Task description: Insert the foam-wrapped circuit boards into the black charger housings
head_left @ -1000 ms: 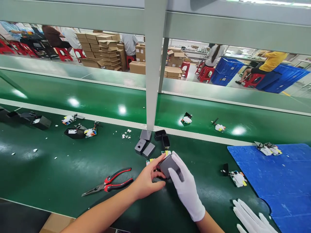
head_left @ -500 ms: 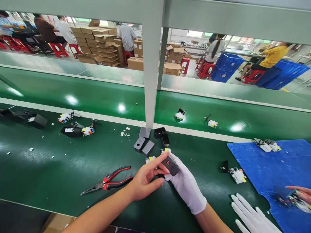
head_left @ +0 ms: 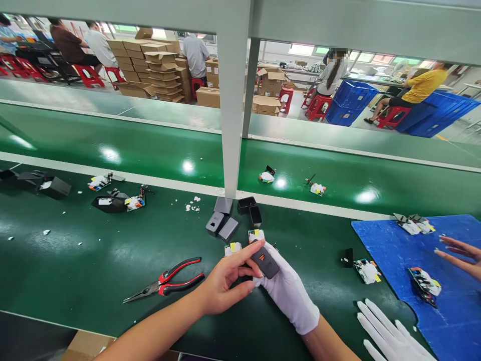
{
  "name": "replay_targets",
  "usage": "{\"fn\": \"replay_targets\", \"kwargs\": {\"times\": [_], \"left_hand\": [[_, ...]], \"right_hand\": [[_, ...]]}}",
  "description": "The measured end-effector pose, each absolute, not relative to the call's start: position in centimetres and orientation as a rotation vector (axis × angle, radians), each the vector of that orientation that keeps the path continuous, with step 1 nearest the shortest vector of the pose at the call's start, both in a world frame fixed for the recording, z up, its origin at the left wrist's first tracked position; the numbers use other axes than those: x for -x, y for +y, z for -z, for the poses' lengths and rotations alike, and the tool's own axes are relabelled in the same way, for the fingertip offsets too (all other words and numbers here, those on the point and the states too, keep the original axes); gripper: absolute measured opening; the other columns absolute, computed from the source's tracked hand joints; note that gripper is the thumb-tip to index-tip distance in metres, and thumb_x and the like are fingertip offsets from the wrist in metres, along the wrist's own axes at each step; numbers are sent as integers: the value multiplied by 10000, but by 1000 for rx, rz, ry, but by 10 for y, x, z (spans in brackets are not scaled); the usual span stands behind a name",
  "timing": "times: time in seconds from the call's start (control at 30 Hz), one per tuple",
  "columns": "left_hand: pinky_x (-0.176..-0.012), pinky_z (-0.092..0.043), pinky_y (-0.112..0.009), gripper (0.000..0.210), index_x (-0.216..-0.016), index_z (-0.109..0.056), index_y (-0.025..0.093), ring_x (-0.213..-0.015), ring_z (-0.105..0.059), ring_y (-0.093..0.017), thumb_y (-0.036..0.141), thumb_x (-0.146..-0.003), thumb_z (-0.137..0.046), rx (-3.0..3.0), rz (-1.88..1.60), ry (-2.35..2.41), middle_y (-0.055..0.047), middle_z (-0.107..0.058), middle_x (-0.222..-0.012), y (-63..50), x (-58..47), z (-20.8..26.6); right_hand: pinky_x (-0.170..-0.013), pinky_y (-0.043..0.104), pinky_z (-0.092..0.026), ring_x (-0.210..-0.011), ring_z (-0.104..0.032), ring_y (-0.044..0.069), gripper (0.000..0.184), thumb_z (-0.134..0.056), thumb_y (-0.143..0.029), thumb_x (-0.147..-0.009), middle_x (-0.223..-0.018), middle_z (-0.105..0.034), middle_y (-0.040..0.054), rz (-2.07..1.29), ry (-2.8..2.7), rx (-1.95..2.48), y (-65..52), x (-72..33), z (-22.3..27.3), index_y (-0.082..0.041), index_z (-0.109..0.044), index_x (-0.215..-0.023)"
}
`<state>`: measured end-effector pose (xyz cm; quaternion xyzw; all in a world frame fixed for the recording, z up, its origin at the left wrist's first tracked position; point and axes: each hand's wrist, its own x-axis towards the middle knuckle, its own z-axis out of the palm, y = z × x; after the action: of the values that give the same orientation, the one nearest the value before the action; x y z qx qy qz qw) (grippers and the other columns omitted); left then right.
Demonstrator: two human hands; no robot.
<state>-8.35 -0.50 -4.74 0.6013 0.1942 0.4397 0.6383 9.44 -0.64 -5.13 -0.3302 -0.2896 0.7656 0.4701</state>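
- Dark grey plastic case (head_left: pixel 267 262): held up over the bench (head_left: pixel 150 240) at near centre, end face with orange-marked slot turned upward.
- Right hand (head_left: pixel 291 296): white-gloved, wrapped round the case from right and below.
- Left hand (head_left: pixel 225 283): bare, half-curled, thumb spread clear, fingertips at the case's left edge; cannot tell whether gripping.
- Handling, judged: probably light and stiff, smooth enough to slip in a fabric glove; likely best held by the broad sides, clear of the slot.
- Count: one case in hand; three grey housings (head_left: pixel 228 229) and two hollow black shells (head_left: pixel 256 216) just beyond.
- Circuit boards (head_left: pixel 256 234), white-coated: two beside the hands, two on the far green strip (head_left: pixel 180 145), two far left, one at right, apparently three on the blue mat (head_left: pixel 394 255).
- Long-nose pliers (head_left: pixel 161 283): one pair, near left.
- Co-worker's bare hand (head_left: pixel 463 254): one, over the mat.
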Motion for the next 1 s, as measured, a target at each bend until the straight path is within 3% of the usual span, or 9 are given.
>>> {"fn": "replay_targets", "kwargs": {"times": [0.17,0.3,0.37,0.47,0.57,0.63,0.73,0.83,1.0], "left_hand": [[-949,-578,-363,628,-1490,-430,337,-965,-625,-158,229,-904,-628,-1407,-1012,439,-107,-574,-1331,-5,82,48],[-949,-578,-338,644,-1474,-434,394,-951,-608,-134,156,-899,-600,-1444,-991,421,-70,-572,-1356,-5,83,49],[-973,-575,-351,673,-1470,-428,416,-978,-606,-136,125,-886,-593,-1476,-980,456,-56,-545,-1404,-4,83,51],[-1005,-570,-395,630,-1453,-456,385,-1079,-601,-171,140,-886,-579,-1481,-989,629,-64,-479,-1476,0,83,56],[-1016,-568,-399,531,-1409,-507,310,-1123,-593,-191,186,-897,-568,-1416,-997,780,-95,-489,-1445,3,83,59],[-1024,-562,-385,509,-1394,-519,282,-1128,-593,-193,203,-894,-576,-1397,-978,822,-105,-525,-1387,3,82,59],[-1019,-565,-367,498,-1380,-532,273,-1152,-589,-197,220,-888,-586,-1406,-959,847,-105,-526,-1370,2,82,59],[-993,-581,-369,481,-1361,-545,268,-1148,-592,-197,228,-884,-586,-1434,-967,851,-104,-518,-1374,2,81,60],[-965,-597,-368,461,-1333,-558,269,-1121,-602,-184,217,-876,-578,-1481,-991,876,-95,-526,-1353,5,80,60]], "right_hand": [[-860,378,-563,-941,-699,244,217,-646,-493,-861,-1072,-759,11,-1863,-692,837,-9,-94,50,-398,-761,-1019],[-828,402,-572,-1018,-695,268,364,-642,-508,-861,-1199,-725,37,-1780,-783,917,-8,-99,47,-362,-698,-1190],[-898,418,-561,-1114,-668,274,446,-659,-506,-851,-1282,-686,47,-1661,-855,968,-6,-104,46,-327,-652,-1260],[-1041,437,-504,-1209,-624,267,486,-686,-476,-843,-1325,-659,62,-1258,-1064,1169,-4,-120,45,-285,-634,-1287],[-1099,437,-468,-1258,-598,266,396,-638,-398,-896,-1325,-659,72,-634,-1382,1419,-13,-140,45,-265,-666,-1268],[-1090,409,-483,-1260,-601,261,353,-593,-331,-934,-1336,-651,77,-257,-1566,1486,-25,-151,49,-267,-673,-1272],[-946,345,-582,-1144,-682,253,357,-510,-226,-970,-1364,-631,90,75,-1762,1530,-44,-161,61,-285,-670,-1283],[-826,330,-626,-1019,-736,257,393,-453,-163,-972,-1330,-651,115,103,-1969,1531,-58,-163,74,-285,-689,-1262],[-886,357,-617,-1086,-711,260,430,-483,-164,-956,-1391,-606,72,10,-1892,1558,-69,-165,76,-337,-647,-1314]]}}
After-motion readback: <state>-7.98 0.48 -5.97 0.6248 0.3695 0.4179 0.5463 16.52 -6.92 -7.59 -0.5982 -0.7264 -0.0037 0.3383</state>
